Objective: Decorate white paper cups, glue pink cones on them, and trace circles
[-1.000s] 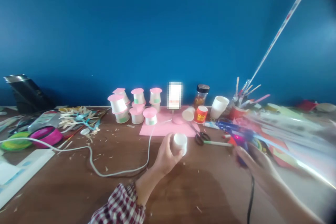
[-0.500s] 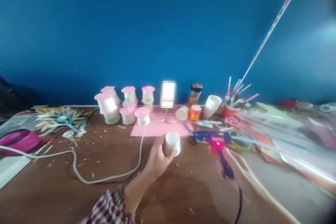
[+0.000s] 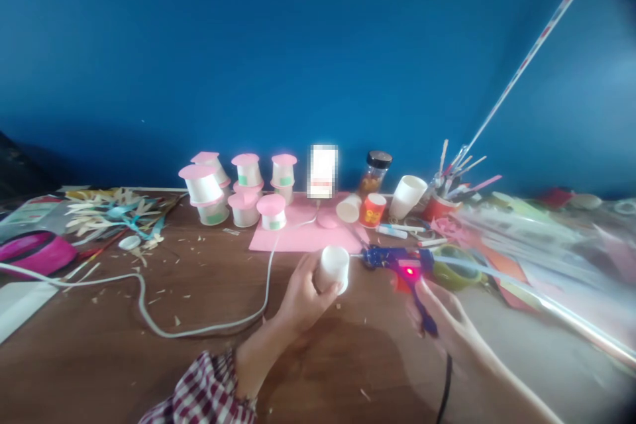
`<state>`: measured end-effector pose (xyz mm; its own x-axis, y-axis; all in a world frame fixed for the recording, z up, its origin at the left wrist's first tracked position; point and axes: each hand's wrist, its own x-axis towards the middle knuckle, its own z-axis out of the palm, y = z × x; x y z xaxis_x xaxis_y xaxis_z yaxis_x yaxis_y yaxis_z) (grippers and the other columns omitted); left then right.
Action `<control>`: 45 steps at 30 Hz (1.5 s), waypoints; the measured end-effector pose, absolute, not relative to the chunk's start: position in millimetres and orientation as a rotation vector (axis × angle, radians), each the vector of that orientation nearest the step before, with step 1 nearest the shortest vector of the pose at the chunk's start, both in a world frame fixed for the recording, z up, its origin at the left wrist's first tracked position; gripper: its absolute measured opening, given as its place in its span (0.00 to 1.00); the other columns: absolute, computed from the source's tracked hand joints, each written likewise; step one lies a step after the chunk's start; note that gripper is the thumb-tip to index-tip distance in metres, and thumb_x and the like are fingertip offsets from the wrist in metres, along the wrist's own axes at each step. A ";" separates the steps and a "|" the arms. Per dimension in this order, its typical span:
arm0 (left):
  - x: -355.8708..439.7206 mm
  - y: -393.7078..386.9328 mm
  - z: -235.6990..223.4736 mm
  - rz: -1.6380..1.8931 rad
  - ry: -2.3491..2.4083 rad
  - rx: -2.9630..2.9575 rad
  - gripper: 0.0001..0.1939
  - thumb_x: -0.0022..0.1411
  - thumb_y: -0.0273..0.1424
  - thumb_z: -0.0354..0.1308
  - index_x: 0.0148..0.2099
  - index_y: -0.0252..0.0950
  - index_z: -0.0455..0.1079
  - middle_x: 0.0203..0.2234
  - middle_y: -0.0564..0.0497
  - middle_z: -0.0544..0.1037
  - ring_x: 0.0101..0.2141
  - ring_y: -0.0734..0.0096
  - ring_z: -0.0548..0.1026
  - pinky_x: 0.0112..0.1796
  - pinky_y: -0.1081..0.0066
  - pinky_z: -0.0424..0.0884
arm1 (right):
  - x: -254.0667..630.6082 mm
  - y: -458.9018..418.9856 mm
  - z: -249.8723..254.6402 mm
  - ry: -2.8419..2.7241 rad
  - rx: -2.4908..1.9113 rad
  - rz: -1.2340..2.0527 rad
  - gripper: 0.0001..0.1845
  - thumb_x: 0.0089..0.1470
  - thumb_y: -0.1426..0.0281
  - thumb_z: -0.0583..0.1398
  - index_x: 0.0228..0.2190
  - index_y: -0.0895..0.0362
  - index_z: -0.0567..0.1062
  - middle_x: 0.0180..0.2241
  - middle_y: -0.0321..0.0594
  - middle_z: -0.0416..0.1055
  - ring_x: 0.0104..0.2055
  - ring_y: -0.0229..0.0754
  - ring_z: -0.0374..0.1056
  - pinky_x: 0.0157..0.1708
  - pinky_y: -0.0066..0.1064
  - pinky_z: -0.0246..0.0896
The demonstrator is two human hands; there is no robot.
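Observation:
A white paper cup (image 3: pixel 334 266) is gripped in my left hand (image 3: pixel 304 290), its round end facing up and toward me. My right hand (image 3: pixel 440 310) is wrapped around the handle of a blue hot glue gun (image 3: pixel 397 258) with a glowing red light. The gun's nozzle points left, close to the cup's right side; whether they touch I cannot tell. A long clear glue stick (image 3: pixel 489 270) trails out of the gun's back to the right. Behind the cup lies a pink sheet (image 3: pixel 298 242).
White cups with pink tops (image 3: pixel 199 182) stand stacked at the back left. A white cable (image 3: pixel 199 330) loops over the table. A lidded jar (image 3: pixel 376 172), a red cup (image 3: pixel 372 211) and a green tape roll (image 3: pixel 460 271) stand right. Wood strips (image 3: pixel 116 215) lie left.
The glue gun has come closer to the cup, its nozzle now near the cup's side. The cup has shifted slightly right in my left hand's grip. The view has tilted a little.

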<state>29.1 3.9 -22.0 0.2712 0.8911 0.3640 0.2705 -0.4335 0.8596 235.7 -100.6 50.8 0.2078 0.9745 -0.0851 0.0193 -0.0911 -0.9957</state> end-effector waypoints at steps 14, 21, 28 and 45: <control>29.4 2.2 -15.5 1.183 1.084 1.882 0.26 0.51 0.29 0.62 0.54 0.37 0.64 0.46 0.44 0.72 0.46 0.58 0.72 0.47 0.58 0.71 | 236.9 -103.2 48.5 -1.142 -1.474 1.039 0.26 0.55 0.47 0.55 0.21 0.56 0.65 0.16 0.31 0.58 0.19 0.33 0.52 0.19 0.25 0.49; 29.9 4.3 -16.8 1.205 1.072 1.893 0.25 0.51 0.30 0.62 0.53 0.37 0.65 0.45 0.43 0.73 0.46 0.58 0.73 0.46 0.57 0.71 | 242.4 -105.2 47.0 -1.165 -1.484 1.021 0.28 0.54 0.46 0.55 0.19 0.55 0.63 0.16 0.32 0.58 0.19 0.33 0.53 0.19 0.26 0.49; 30.0 2.3 -15.2 1.176 1.084 1.898 0.25 0.51 0.29 0.61 0.53 0.37 0.65 0.45 0.44 0.73 0.45 0.58 0.73 0.47 0.57 0.71 | 241.1 -105.4 45.5 -1.179 -1.463 1.065 0.28 0.54 0.45 0.54 0.18 0.56 0.63 0.15 0.32 0.59 0.17 0.32 0.53 0.17 0.26 0.50; 29.5 1.7 -17.0 1.169 1.080 1.897 0.26 0.52 0.30 0.61 0.54 0.37 0.64 0.45 0.44 0.73 0.45 0.60 0.73 0.46 0.59 0.71 | 242.1 -107.1 43.1 -1.222 -1.422 1.098 0.28 0.56 0.47 0.54 0.19 0.56 0.63 0.16 0.32 0.59 0.17 0.31 0.54 0.17 0.24 0.50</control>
<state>29.5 1.7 -17.0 0.2619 0.8883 0.3773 0.3056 -0.4472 0.8406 242.1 -107.1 43.1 0.1050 0.9930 -0.0542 0.1596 -0.0706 -0.9847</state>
